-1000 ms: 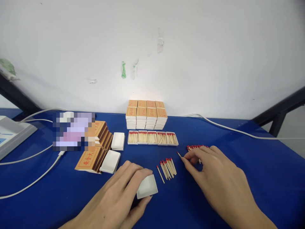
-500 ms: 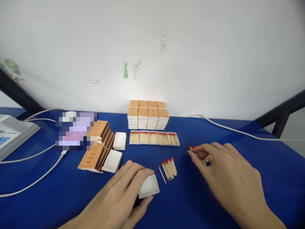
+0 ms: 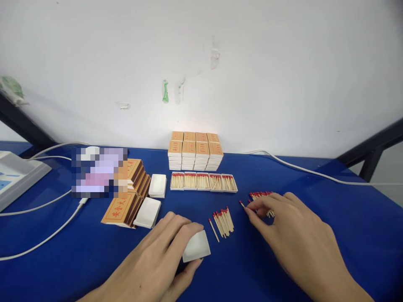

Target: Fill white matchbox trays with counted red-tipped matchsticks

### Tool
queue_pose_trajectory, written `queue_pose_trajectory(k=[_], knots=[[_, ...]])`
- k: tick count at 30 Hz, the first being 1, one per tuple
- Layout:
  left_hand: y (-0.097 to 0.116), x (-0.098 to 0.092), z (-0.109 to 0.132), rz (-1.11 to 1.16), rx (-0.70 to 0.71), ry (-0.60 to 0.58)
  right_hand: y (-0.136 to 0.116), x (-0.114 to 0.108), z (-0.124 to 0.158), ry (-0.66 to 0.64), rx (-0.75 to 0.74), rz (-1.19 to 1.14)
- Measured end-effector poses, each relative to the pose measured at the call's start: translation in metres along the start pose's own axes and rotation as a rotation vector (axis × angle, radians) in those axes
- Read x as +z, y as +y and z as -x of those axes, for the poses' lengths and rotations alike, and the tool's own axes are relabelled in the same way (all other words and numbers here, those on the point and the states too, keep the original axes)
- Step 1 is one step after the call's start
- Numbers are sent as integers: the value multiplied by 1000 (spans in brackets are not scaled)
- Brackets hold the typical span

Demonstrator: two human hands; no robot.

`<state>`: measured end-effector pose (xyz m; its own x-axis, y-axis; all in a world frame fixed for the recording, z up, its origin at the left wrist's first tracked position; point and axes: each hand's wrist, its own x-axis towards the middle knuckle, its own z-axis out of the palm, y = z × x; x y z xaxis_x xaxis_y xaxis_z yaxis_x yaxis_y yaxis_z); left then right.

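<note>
Between its thumb and fingers my left hand (image 3: 166,251) grips a white matchbox tray (image 3: 197,246), whose visible inside holds no matches. My right hand (image 3: 292,235) pinches a single red-tipped match (image 3: 242,204) between thumb and forefinger. Partly hidden behind that hand lies a pile of loose matches (image 3: 260,195). A smaller group of matches (image 3: 224,221) rests on the blue table between my hands, with one match (image 3: 214,230) a little apart at its left. Farther back, several trays filled with matches (image 3: 203,182) stand side by side in a row.
Closed matchboxes (image 3: 195,150) are stacked against the wall. At the left are orange matchbox sleeves (image 3: 121,209), two stacks of white trays (image 3: 147,212), a blurred-out device (image 3: 99,172) with a cable (image 3: 67,235), and a white machine (image 3: 19,178). Another cable (image 3: 302,170) runs along the back right.
My right hand has drawn slightly left and down from the pile, with one match now in its pinch. More of the pile shows. My left hand and the tray stay in place.
</note>
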<state>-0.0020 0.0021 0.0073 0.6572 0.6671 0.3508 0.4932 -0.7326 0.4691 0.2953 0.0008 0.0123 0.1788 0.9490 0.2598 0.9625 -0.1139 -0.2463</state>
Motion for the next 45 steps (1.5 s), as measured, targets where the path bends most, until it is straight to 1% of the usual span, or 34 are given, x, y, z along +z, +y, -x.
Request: queue_pose_trajectory(k=[5,7,10,12,15,18,22,23,25,27,29,32,35,39,45], knots=[[-1,0,-1,-1,0,-10,-11,-3,1,-123,-21,-143],[0,0,0,-1,-2,-5,-11,-6,-1,-77,-11,-139],[0,-1,0,-7,-4,-8,-4,-7,-3,73,38,-37],[0,0,0,-10,0,-11,2,-6,-4,88,39,20],[0,1,1,-16,7,-10,4,-2,-4,27,18,28],[0,1,1,-12,9,-8,-3,0,-5,-14,16,-4],[0,0,-2,-8,-5,-4,-13,-3,-10,-76,-60,-97],[0,0,-2,-7,-5,-2,-13,-5,-11,-65,-58,-114],[0,0,-1,-1,0,9,-10,-8,-12,21,-13,-105],[0,0,0,2,5,21,-5,-9,-12,123,32,-31],[0,1,1,3,2,17,0,-8,-11,162,41,75],[0,2,1,2,-5,20,3,-6,-9,112,15,163],[0,0,-1,-2,-6,-2,4,-3,-7,73,-6,155],[0,-1,-1,-14,-3,-16,1,-2,-5,30,7,69],[1,1,-1,-3,-17,4,-11,-4,-5,-94,38,-74]])
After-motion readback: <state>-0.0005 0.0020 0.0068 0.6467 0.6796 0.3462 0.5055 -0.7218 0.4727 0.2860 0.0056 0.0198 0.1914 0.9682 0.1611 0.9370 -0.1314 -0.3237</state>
